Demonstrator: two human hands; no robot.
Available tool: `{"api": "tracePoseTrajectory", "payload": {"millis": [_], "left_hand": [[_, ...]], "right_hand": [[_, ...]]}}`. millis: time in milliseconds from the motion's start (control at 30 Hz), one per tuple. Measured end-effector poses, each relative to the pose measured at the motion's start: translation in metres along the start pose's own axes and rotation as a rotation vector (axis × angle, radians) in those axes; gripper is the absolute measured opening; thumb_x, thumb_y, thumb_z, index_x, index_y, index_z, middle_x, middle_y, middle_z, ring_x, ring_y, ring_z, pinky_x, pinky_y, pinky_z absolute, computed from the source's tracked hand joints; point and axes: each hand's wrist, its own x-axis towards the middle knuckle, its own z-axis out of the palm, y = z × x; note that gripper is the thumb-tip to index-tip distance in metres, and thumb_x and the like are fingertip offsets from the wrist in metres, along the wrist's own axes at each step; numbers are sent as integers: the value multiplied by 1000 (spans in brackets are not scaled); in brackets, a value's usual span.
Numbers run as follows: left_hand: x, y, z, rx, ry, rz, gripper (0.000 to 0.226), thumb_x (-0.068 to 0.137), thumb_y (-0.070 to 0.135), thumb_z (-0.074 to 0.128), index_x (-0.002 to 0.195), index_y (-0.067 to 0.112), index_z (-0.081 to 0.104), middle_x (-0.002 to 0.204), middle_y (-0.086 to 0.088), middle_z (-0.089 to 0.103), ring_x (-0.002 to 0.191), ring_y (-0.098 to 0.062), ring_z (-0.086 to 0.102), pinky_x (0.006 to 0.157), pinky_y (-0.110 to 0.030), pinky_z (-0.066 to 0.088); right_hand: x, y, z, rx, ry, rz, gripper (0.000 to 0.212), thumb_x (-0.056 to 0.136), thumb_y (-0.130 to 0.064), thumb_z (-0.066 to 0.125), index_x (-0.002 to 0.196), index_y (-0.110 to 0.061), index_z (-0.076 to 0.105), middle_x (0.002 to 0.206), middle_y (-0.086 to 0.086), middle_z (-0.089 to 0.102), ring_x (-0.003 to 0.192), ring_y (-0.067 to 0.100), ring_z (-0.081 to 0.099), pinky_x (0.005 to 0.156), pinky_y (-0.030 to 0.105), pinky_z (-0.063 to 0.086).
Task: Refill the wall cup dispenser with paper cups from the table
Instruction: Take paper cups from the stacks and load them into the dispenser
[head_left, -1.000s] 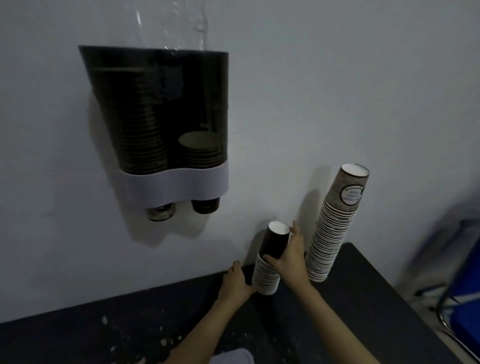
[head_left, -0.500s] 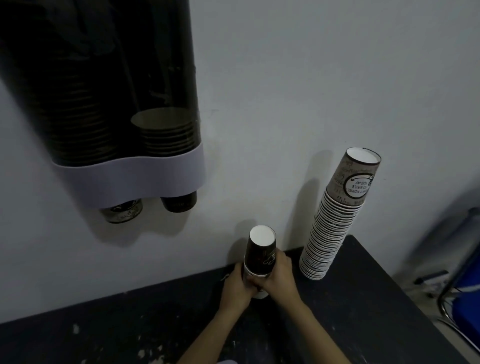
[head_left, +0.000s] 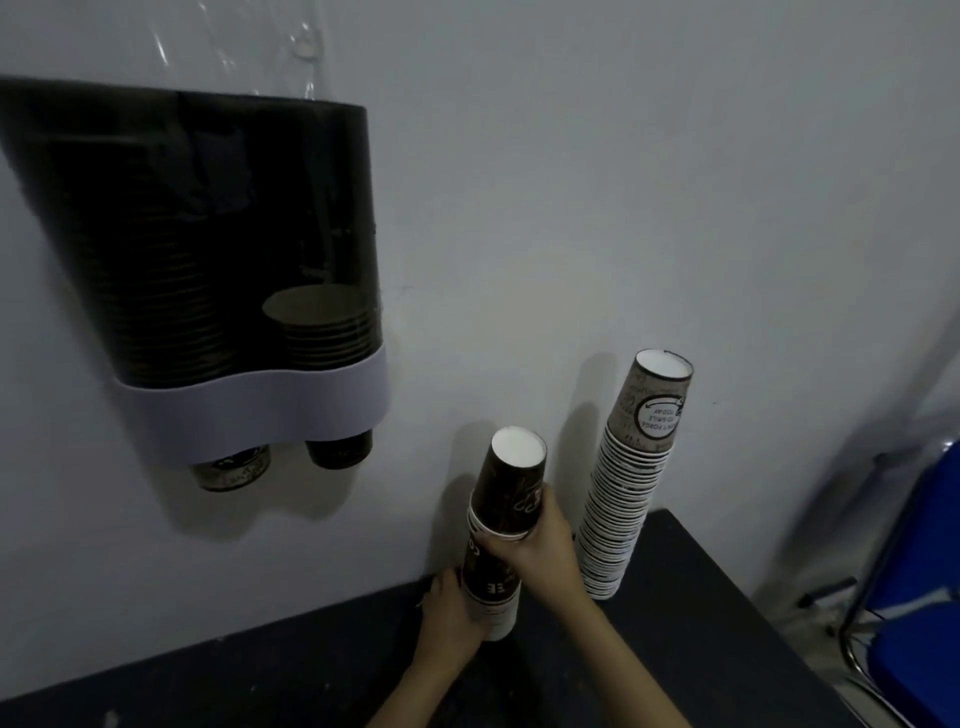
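Dispenser (head_left: 208, 270), wall-mounted, upper left of my view: dark translucent housing with two tubes, pale grey wavy band (head_left: 254, 410) along its base. Left tube: I see a tall column of nested cups reaching most of the way up, with one light patterned cup (head_left: 231, 467) poking out below the band. Right tube: a short stack (head_left: 322, 327) sitting low, dark cup bottom (head_left: 340, 449) protruding beneath. Wall (head_left: 571, 182): plain pale grey. Table (head_left: 675, 649): dark top, against the wall, lower part of my view. Left hand (head_left: 449, 618): low on the table beside the wall, fingers wrapped around the base of the short cup stack (head_left: 501, 540), closed on it. Short cup stack: dark brown paper cups with white rims, stacked upside down, white bottom of the top cup facing up; its upper cups tilt slightly away from the lower ones. Right hand (head_left: 545, 540): higher up, closed around the middle of the same stack, thumb across the front, forearm running down to the bottom edge. Tall cup stack (head_left: 623, 493): just right of that hand, upside down on the table, leaning right, many white rims visible, light printed cup on top. Blue chair (head_left: 914, 571): far right, beyond the table, blurred.
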Motion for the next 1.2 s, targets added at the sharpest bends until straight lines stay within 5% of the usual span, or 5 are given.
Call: {"api": "tracePoseTrajectory", "payload": {"millis": [400,567,767,1000,1200], "left_hand": [[-92,160,-107,-504,372,555,39,93,35,39,132,39,33,131,11,39,121,1,40,92,1,30],[-122,194,-141,-671,351,613,36,89,51,37,122,39,41,134,-2,48,126,-15,46,106,-44,40],[-152,218,-199,-693,299,660,68,83,53,29,144,26,21,147,2,36,135,-14,35,114,-38,27],[-118,154,-222,698,641,419,82,59,52,77,124,6,57,130,-19,56,125,-41,45,94,-59,45],[-94,107,-227,983,734,451,83,33,47,86,105,10,71,126,-16,61,125,-37,33,96,-61,27]], "right_hand": [[-19,-116,-74,-603,-144,-288,90,64,-31,75,139,-14,28,130,7,45,121,26,40,101,31,32],[-36,-182,-102,-99,-161,-303,91,59,-8,83,131,-28,29,119,2,47,99,10,57,82,22,52],[-36,-284,-99,334,-34,-400,78,57,-27,84,122,-25,41,127,9,52,112,25,56,81,32,52],[16,-425,-60,-190,144,-716,73,70,-32,76,129,-10,39,130,10,47,120,24,44,96,34,41],[55,-426,-3,-723,0,-642,62,79,-39,64,129,-8,44,131,20,43,126,37,33,98,42,35]]}}
